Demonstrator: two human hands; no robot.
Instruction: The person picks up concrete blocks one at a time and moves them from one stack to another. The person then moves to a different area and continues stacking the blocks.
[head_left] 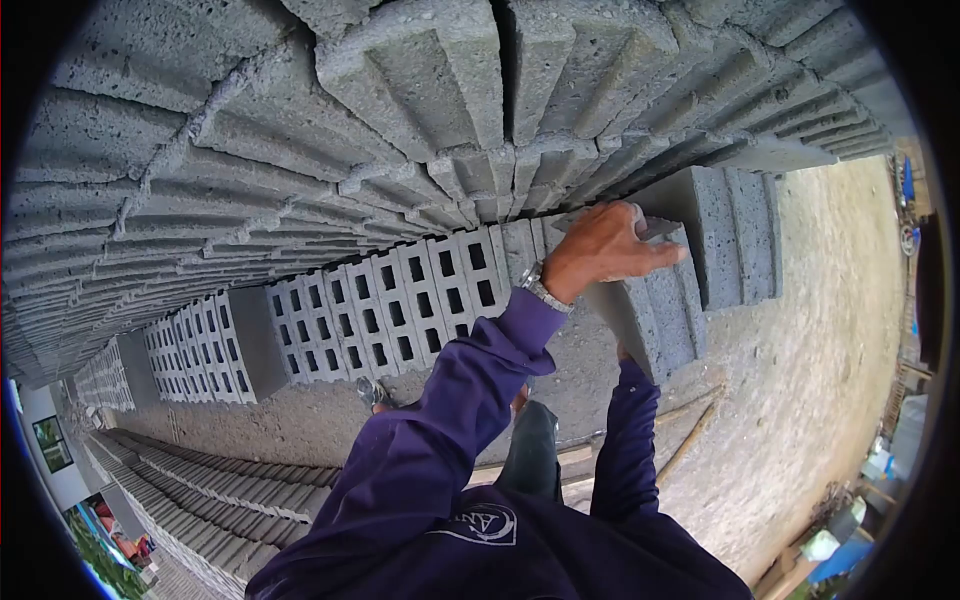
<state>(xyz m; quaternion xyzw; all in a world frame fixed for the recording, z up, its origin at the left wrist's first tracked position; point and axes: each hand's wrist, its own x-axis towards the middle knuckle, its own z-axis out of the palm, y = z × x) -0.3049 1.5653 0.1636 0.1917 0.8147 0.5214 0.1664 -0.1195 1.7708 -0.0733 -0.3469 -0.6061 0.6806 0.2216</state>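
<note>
A grey concrete block point(660, 325) stands tilted between my hands, beside the end of a row of similar blocks. My left hand point(608, 243), with a metal watch at the wrist, is closed over its upper edge; one finger stretches out to the right. Low on the block's near side is my right hand point(624, 353), mostly hidden behind the block, its fingers out of sight. Just right of the held block, more upright concrete blocks point(730, 235) sit close together. To the left, a row of hollow blocks point(400, 305) shows its square holes.
A tall wall of stacked blocks point(430, 90) rises right in front of me. Behind to the left lie more stacked rows point(200, 490). Pale dusty ground point(800, 350) spreads to the right, with a wooden strip point(690, 437) lying on it. My feet are beside the row.
</note>
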